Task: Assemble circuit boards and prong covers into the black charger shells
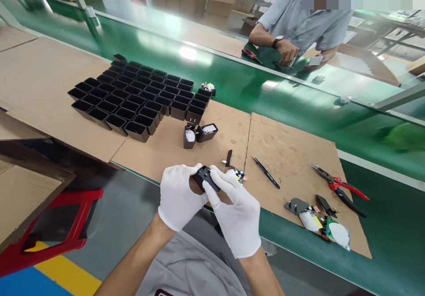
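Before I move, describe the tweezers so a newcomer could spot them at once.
Start with the brown cardboard over the green bench, and go to the seam right of the open black cases. Just past that seam lie slim black tweezers, slanting alone on bare cardboard. Unlike the pliers farther right, they show no red.

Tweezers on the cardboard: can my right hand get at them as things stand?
Probably yes: the tweezers lie uncovered on the cardboard near the right hand, and nothing seems in the way. Its fingers are on the black casing, so it would likely need to let go first.
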Action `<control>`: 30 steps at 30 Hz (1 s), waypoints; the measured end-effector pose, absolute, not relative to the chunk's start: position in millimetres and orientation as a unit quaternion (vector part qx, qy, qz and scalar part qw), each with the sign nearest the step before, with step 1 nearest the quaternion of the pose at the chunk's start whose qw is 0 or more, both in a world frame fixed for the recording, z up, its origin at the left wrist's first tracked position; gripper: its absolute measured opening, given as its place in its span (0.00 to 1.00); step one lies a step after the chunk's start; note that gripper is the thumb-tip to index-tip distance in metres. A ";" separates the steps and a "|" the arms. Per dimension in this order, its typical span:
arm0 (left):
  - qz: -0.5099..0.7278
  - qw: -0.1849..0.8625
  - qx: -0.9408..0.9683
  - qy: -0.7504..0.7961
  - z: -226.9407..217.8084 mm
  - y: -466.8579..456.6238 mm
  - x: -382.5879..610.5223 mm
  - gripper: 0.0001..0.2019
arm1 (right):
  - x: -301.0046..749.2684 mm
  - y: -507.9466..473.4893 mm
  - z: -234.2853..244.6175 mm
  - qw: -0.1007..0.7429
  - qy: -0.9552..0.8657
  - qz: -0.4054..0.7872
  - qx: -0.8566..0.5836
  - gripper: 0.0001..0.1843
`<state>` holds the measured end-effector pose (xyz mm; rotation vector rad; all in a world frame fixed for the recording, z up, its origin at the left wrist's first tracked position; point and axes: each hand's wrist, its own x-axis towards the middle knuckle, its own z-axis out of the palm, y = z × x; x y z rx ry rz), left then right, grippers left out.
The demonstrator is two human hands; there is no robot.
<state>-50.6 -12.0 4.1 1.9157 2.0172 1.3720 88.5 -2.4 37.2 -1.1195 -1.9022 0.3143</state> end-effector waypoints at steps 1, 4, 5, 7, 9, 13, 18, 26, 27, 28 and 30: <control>0.441 0.007 0.613 0.656 2.9 -11.6 -48.3 0.16 | 84.5 -5.2 32.9 0.446 -0.753 0.130 -0.466 0.15; 0.436 -0.019 0.608 0.663 0.5 -11.6 -44.9 0.12 | 77.2 -9.7 23.4 0.458 -0.727 0.141 -0.492 0.16; 0.434 -0.022 0.610 0.663 -0.1 -11.8 -44.6 0.12 | 76.6 -10.2 21.3 0.456 -0.727 0.138 -0.495 0.16; 0.431 -0.026 0.613 0.661 -1.4 -12.4 -44.5 0.12 | 77.7 -10.2 18.0 0.442 -0.739 0.120 -0.495 0.18; 0.431 -0.029 0.612 0.662 -2.6 -12.8 -44.6 0.12 | 80.4 -9.7 15.5 0.421 -0.760 0.092 -0.487 0.20; 0.433 -0.036 0.611 0.662 -5.1 -12.1 -44.4 0.15 | 82.7 -8.4 11.0 0.408 -0.776 0.039 -0.480 0.21; 0.438 -0.047 0.613 0.656 -6.5 -10.5 -43.7 0.13 | 81.5 -4.3 8.0 0.419 -0.776 0.009 -0.472 0.18; 0.463 -0.053 0.616 0.635 13.5 -9.1 -54.2 0.13 | 85.7 2.6 27.1 0.350 -0.824 -0.051 -0.442 0.16; 0.462 -0.051 0.615 0.637 13.6 -8.4 -56.2 0.12 | 84.0 2.9 27.5 0.333 -0.831 -0.053 -0.442 0.16; 0.459 -0.048 0.613 0.641 12.3 -7.6 -57.8 0.10 | 82.1 3.2 26.7 0.314 -0.839 -0.050 -0.441 0.16; 0.452 -0.046 0.607 0.652 6.8 -6.0 -59.7 0.08 | 79.2 3.9 22.5 0.287 -0.852 -0.035 -0.437 0.17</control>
